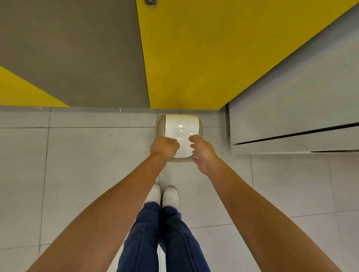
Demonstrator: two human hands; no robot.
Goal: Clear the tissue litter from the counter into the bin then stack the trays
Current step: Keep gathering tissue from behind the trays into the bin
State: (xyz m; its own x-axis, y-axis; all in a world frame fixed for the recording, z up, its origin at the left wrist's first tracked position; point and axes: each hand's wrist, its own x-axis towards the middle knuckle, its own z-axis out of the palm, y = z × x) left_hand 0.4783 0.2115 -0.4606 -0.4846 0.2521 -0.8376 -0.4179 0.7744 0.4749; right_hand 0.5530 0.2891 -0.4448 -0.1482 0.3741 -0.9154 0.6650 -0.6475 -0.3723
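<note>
Bin on grey tile floor against yellow wall, left hand fisted, right hand loosely curled, empty

Figure: legible text and markings: none.
I can read no word, number or brand on the bin in front of me or on the yellow wall panel. The small fitting at the top edge may carry a mark, but it is too blurred to tell.
</note>
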